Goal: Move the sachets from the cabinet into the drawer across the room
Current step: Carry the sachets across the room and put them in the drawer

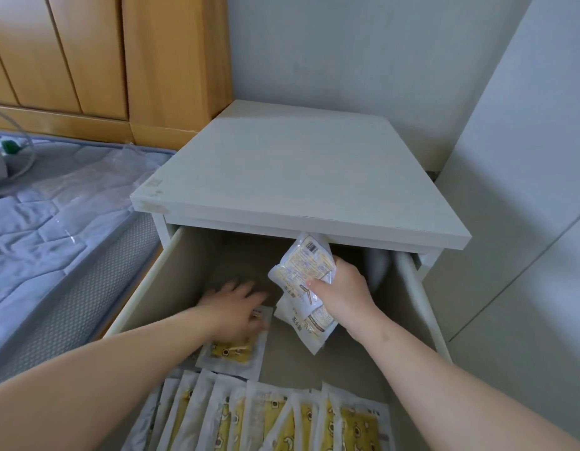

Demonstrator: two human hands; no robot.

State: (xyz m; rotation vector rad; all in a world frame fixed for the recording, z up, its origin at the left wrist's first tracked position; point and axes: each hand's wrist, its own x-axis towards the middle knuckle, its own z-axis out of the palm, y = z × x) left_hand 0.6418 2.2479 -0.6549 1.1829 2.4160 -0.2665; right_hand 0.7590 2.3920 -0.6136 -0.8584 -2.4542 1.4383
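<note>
The drawer stood pulled out, and I place everything by it. Across its near end a row of sachets stood on edge, leaning and packed side by side, with yellow print showing. Over its middle, toward its right wall, hung the bundle: several sachets clamped in my right hand. My fingers were wrapped round the waist of the bundle and my thumb lay across the front, so both ends fanned loose above and below the fist. On the drawer floor, just behind the row and left of centre, one sachet lay flat. My left hand lay palm-down over its far edge, fingers spread and fairly straight, gripping nothing. Blur hid the exact contact.

I judged them light, thin and floppy, with slick film faces that could slide past each other. A bundle wanted a firm squeeze across its middle. A single flat one seemed best pinched at a sealed edge, its stiffest part.
</note>
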